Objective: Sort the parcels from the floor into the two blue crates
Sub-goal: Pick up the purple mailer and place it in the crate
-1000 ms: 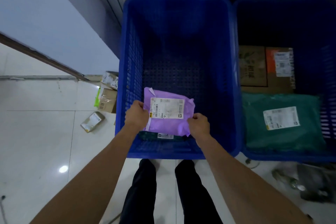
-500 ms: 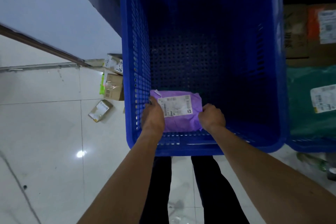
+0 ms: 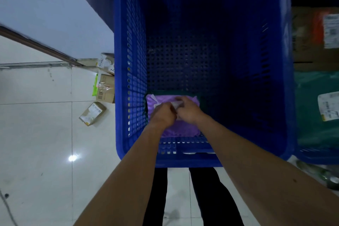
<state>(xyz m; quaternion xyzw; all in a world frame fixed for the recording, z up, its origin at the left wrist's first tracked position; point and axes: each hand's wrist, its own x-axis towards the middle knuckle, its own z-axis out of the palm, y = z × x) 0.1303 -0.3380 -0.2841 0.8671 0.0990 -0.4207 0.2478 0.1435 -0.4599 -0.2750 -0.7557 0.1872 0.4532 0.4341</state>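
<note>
A purple parcel [image 3: 180, 130] with a white label lies low in the left blue crate [image 3: 128, 71], near its front left corner, on top of a dark green parcel [image 3: 200, 100] whose edge shows around it. My left hand [image 3: 162, 114] and my right hand [image 3: 189, 110] are side by side over the middle of the purple parcel, fingers curled on its label area. The right blue crate [image 3: 319, 158] holds a green parcel [image 3: 310, 108] and a cardboard box [image 3: 306, 38].
On the white tiled floor left of the crate lie a small brown parcel [image 3: 92, 113], a taped cardboard box [image 3: 106, 88] and a white box [image 3: 107, 61] against the pale wall [image 3: 45, 11]. My legs [image 3: 207, 198] stand at the crate's front edge.
The purple parcel went down from rim height to the crate's bottom. My hands shifted from its two side edges to its middle. The view moved closer over the left crate.
</note>
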